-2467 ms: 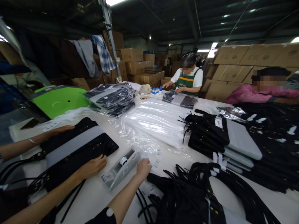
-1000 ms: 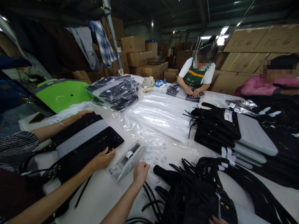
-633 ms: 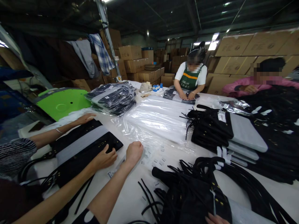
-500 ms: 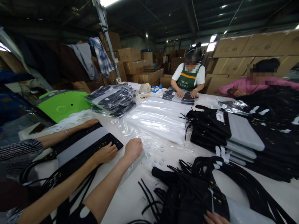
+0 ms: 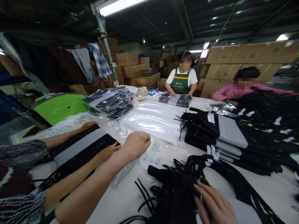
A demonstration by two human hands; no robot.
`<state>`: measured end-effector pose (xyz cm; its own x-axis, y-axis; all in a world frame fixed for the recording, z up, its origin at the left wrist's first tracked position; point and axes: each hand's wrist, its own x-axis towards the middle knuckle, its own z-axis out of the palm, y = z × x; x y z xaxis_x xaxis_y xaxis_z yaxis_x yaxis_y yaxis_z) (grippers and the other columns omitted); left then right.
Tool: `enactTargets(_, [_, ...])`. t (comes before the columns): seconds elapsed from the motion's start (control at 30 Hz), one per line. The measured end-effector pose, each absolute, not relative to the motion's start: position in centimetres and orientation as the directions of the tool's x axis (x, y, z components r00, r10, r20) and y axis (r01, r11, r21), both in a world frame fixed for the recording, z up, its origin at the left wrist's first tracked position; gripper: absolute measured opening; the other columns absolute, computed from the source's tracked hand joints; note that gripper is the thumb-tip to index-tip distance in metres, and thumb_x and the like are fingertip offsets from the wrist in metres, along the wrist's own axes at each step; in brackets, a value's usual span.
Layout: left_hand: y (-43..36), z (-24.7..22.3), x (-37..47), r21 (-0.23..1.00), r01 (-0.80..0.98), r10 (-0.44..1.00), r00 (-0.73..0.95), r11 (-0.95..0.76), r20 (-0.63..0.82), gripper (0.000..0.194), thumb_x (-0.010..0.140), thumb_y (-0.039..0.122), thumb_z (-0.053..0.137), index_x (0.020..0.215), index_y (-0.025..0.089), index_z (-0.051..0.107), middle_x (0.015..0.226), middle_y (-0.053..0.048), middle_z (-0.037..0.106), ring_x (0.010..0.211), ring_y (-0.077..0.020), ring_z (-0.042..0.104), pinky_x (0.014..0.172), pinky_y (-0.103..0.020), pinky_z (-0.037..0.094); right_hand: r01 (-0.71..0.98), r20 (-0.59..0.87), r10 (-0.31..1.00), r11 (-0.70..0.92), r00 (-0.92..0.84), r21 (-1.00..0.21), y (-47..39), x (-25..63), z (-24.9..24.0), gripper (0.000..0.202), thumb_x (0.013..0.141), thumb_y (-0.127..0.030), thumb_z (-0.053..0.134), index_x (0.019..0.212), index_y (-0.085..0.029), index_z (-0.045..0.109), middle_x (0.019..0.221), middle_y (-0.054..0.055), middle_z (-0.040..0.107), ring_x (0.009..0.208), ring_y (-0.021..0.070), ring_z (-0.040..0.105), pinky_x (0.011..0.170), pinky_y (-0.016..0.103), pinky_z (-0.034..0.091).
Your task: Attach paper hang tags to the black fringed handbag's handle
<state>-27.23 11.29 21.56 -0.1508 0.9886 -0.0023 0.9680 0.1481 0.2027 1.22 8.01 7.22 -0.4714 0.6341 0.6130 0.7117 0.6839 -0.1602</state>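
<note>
My left hand is closed above the table, near small white labels and a clear plastic sheet; what its curled fingers hold, if anything, is hidden. At the lower right, my right hand rests with fingers stretched out on a black fabric item that has a grey panel, gold eyelets and thin black cords. Long black straps curve away beyond it. A stack of similar black pieces lies farther back. White plastic bags are spread over the middle of the table.
At the left, another person's hands lie on a black and grey item. Wrapped items are piled behind. Two people work across the table. A green panel stands at the left; black items heap up at the right.
My left hand has moved slightly right, its forearm now reaching farther into view. My right hand has come up from the bottom edge over the black item. The whole view has shifted a little.
</note>
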Motion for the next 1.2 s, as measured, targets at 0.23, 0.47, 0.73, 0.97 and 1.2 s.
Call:
enactTargets(0.23, [9.1, 26.6, -20.8, 0.596, 0.773, 0.973, 0.225, -0.215, 0.06, 0.017, 0.069, 0.015, 0.052, 0.056, 0.017, 0.063, 0.048, 0.006, 0.051, 0.049, -0.0064, 0.045, 0.047, -0.016, 0.028, 0.43, 0.482, 0.794, 0.606, -0.37, -0.669, 9.1, -3.8, 18.5, 0.04, 0.079, -0.033, 0.053, 0.117, -0.022, 0.046, 0.115, 0.005, 0.057, 0.105, 0.0183, 0.052, 0.089, 0.033, 0.045])
enactTargets(0.47, [11.7, 23.0, -17.9, 0.955, 0.288, 0.943, 0.332, -0.07, -0.031, 0.02, 0.07, 0.031, 0.053, 0.07, 0.013, 0.063, 0.056, 0.004, 0.052, 0.048, -0.0057, 0.041, 0.045, -0.017, 0.031, 0.489, 0.235, 0.95, 0.307, -0.204, -0.816, 9.1, 1.3, 19.9, 0.023, 0.079, -0.04, 0.05, 0.084, -0.022, 0.063, 0.053, -0.004, 0.055, 0.047, 0.0089, 0.05, 0.042, 0.016, 0.041])
enactTargets(0.73, [13.8, 8.7, -12.9, 0.677, 0.721, 0.918, 0.153, 0.15, -0.366, 0.02, 0.059, 0.007, 0.05, 0.07, 0.015, 0.065, 0.07, -0.003, 0.063, 0.071, -0.0167, 0.057, 0.067, -0.024, 0.042, 0.808, -0.103, 0.982, 0.066, -0.156, -0.586, 9.4, 6.0, 13.3, 0.036, 0.082, -0.047, 0.033, 0.071, -0.023, 0.057, 0.056, -0.001, 0.06, 0.055, 0.0163, 0.057, 0.052, 0.024, 0.04])
enactTargets(0.97, [12.3, 7.1, -10.4, 0.659, 0.734, 0.947, 0.065, 0.168, -0.314, 0.033, 0.055, 0.02, 0.063, 0.087, 0.015, 0.058, 0.082, -0.004, 0.06, 0.08, -0.0198, 0.055, 0.069, -0.028, 0.042, 0.764, -0.174, 0.981, -0.051, -0.081, -0.643, 8.5, 6.8, 9.8, 0.038, 0.081, -0.049, 0.031, 0.077, -0.023, 0.058, 0.065, 0.001, 0.062, 0.062, 0.0182, 0.058, 0.058, 0.027, 0.039])
enactTargets(1.2, [13.9, 5.9, -11.0, 0.721, 0.643, 0.925, 0.049, 0.259, -0.376, 0.023, 0.052, 0.001, 0.06, 0.07, 0.015, 0.062, 0.054, 0.005, 0.056, 0.055, -0.0102, 0.053, 0.052, -0.019, 0.039, 0.769, -0.236, 0.965, -0.067, -0.111, -0.635, 8.8, 6.1, 9.0, 0.033, 0.083, -0.042, 0.03, 0.076, -0.023, 0.055, 0.068, 0.002, 0.062, 0.067, 0.0192, 0.057, 0.062, 0.028, 0.036])
